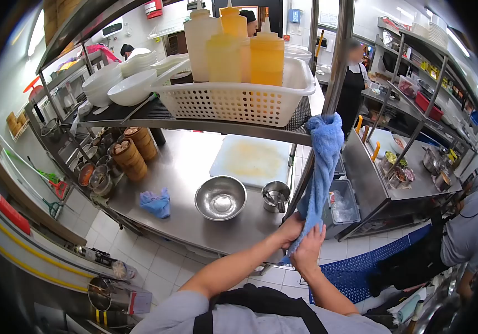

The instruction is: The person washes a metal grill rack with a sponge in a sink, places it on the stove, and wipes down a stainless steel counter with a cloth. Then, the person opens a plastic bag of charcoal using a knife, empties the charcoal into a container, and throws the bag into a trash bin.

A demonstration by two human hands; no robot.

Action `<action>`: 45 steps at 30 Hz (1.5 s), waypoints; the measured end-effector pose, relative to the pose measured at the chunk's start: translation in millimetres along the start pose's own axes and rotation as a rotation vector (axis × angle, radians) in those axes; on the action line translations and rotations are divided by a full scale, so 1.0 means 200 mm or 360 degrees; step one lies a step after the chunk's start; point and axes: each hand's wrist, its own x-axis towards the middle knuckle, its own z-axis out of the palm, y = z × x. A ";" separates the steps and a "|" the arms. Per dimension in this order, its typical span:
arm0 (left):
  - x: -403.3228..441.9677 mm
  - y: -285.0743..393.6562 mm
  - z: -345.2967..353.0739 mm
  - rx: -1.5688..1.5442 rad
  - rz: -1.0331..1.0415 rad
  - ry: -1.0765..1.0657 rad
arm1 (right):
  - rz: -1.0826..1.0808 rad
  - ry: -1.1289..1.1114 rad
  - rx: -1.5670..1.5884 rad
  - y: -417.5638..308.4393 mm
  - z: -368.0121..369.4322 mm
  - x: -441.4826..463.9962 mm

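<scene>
A long blue towel (326,145) hangs from the shelf's right corner post, its lower end between my two hands. My left hand (290,230) is closed around the towel's left edge, its fingers partly hidden by the cloth. On the other side, my right hand (309,249) presses its fingers on the towel's lower part. Just left of the hands, a small metal pot (276,196) with a utensil in it stands on the steel counter (183,222). Beside it sits an empty metal bowl (220,198), with a white cutting board (250,158) behind.
A perforated white basket (233,103) of squeeze bottles and white bowls (132,88) fill the shelf above. A crumpled blue cloth (156,202) and bamboo steamers (129,160) are on the counter. One person stands at the back right; another bends at the right edge.
</scene>
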 end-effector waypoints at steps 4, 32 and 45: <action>0.00 0.04 0.01 0.1010 0.0221 0.0556 | -0.0201 -0.0233 -0.0096 -0.05 -0.05 0.05; -0.14 -0.21 0.15 -0.0470 -0.0422 -0.0553 | 0.1022 0.1005 0.1552 0.25 -0.05 0.01; -0.02 -0.09 0.16 0.0656 -0.0192 -0.0667 | 0.1179 0.0953 0.1888 0.25 -0.01 0.15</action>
